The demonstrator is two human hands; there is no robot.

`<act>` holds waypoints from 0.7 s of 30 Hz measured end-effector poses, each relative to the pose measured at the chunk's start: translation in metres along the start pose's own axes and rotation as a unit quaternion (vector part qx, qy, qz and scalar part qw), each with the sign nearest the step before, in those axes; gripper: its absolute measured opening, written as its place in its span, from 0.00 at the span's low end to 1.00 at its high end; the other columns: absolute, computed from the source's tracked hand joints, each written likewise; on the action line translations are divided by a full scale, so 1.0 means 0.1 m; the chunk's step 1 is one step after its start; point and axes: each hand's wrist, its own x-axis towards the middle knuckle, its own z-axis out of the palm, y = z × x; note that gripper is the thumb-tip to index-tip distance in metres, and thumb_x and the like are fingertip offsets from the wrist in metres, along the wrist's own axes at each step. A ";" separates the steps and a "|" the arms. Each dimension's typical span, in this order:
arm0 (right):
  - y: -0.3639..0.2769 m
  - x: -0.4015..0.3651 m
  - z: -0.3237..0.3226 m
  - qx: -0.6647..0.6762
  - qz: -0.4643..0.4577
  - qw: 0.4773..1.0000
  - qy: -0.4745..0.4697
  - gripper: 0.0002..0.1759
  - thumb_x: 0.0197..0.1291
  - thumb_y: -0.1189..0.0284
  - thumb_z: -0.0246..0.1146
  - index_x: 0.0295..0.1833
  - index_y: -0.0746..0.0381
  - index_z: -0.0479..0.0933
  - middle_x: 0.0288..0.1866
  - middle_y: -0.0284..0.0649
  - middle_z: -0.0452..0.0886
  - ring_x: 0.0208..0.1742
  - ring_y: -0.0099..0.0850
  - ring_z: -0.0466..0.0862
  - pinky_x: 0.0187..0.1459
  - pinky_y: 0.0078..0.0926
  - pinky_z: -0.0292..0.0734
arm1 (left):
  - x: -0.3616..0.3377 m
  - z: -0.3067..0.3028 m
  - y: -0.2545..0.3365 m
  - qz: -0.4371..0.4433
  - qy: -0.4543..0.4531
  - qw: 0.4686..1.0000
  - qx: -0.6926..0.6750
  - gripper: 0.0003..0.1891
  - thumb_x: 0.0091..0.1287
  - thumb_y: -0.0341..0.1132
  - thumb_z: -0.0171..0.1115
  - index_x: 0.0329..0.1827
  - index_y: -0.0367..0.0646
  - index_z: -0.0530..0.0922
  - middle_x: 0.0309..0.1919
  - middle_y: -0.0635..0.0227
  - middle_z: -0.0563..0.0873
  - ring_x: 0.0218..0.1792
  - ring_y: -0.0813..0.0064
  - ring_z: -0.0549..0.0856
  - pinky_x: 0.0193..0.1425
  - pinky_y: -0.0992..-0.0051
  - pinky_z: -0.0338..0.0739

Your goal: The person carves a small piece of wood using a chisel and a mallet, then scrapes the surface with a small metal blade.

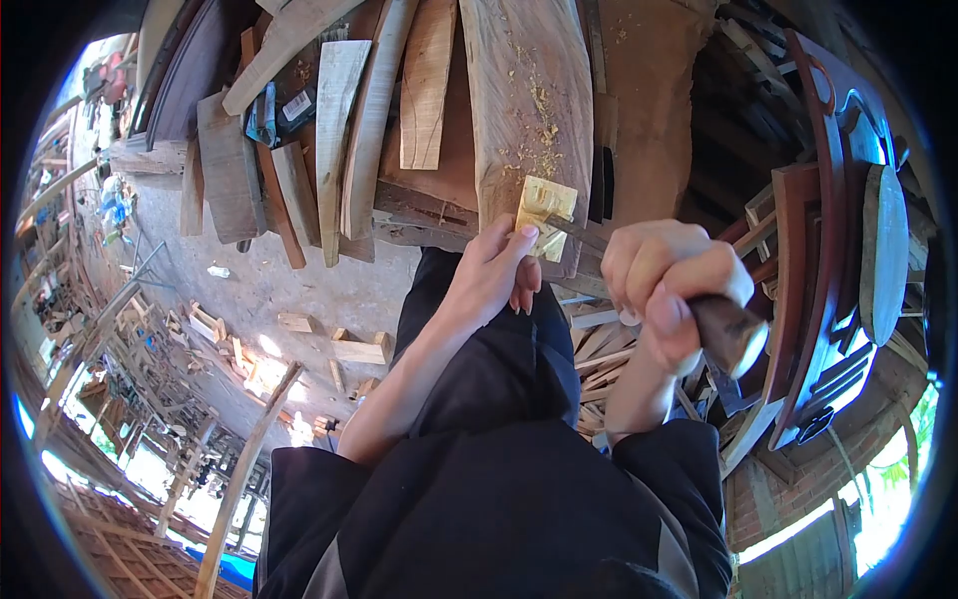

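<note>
A small carved block of yellow wood (546, 200) rests at the near end of a wide board (499, 130). My left hand (489, 268) grips the block's near left side, its thumb pressed on top. My right hand (674, 275) is closed around the wooden handle of a chisel (733, 334). The chisel's narrow blade runs left from the fist to the notched face of the block. Exactly how the cutting edge meets the wood is too small to tell. Curly yellow shavings (544, 110) lie on the board beyond the block.
Several loose planks (339, 130) lie left of the board, some overhanging the bench edge. Dark finished wooden panels (808, 240) stand at the right. Wood offcuts (359, 349) are scattered on the concrete floor (309, 290). A slanted pole (244, 479) rises at the lower left.
</note>
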 end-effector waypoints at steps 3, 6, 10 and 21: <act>0.04 -0.01 -0.03 0.006 -0.025 1.000 0.000 0.12 0.62 0.73 0.66 0.35 0.63 0.68 0.17 0.36 0.71 0.14 0.27 0.70 0.18 0.26 0.68 | 0.00 -0.01 0.01 0.001 0.010 1.000 -0.014 0.17 0.82 0.46 0.50 0.43 0.39 0.72 0.19 0.64 0.82 0.13 0.76 0.80 0.14 0.79 0.70; 0.07 -0.10 -0.06 0.016 -0.077 0.997 -0.015 0.12 0.65 0.71 0.64 0.38 0.62 0.67 0.17 0.34 0.70 0.13 0.27 0.70 0.16 0.26 0.69 | -0.03 0.03 0.09 -0.010 0.018 0.999 -0.029 0.17 0.82 0.46 0.50 0.44 0.39 0.72 0.19 0.64 0.82 0.12 0.76 0.79 0.13 0.79 0.69; 0.06 -0.20 -0.03 0.001 -0.114 0.993 0.039 0.11 0.66 0.71 0.63 0.39 0.61 0.66 0.16 0.33 0.69 0.12 0.25 0.69 0.15 0.25 0.69 | -0.09 0.06 0.22 -0.041 0.020 0.999 -0.011 0.17 0.81 0.48 0.51 0.47 0.42 0.73 0.19 0.65 0.82 0.12 0.75 0.79 0.14 0.78 0.69; 0.05 -0.42 -0.02 -0.025 -0.143 0.984 0.100 0.12 0.68 0.67 0.63 0.41 0.60 0.66 0.16 0.33 0.67 0.13 0.25 0.70 0.16 0.26 0.70 | -0.11 0.24 0.39 -0.073 0.042 0.995 -0.053 0.16 0.81 0.46 0.48 0.48 0.40 0.74 0.16 0.66 0.79 0.09 0.75 0.75 0.11 0.78 0.63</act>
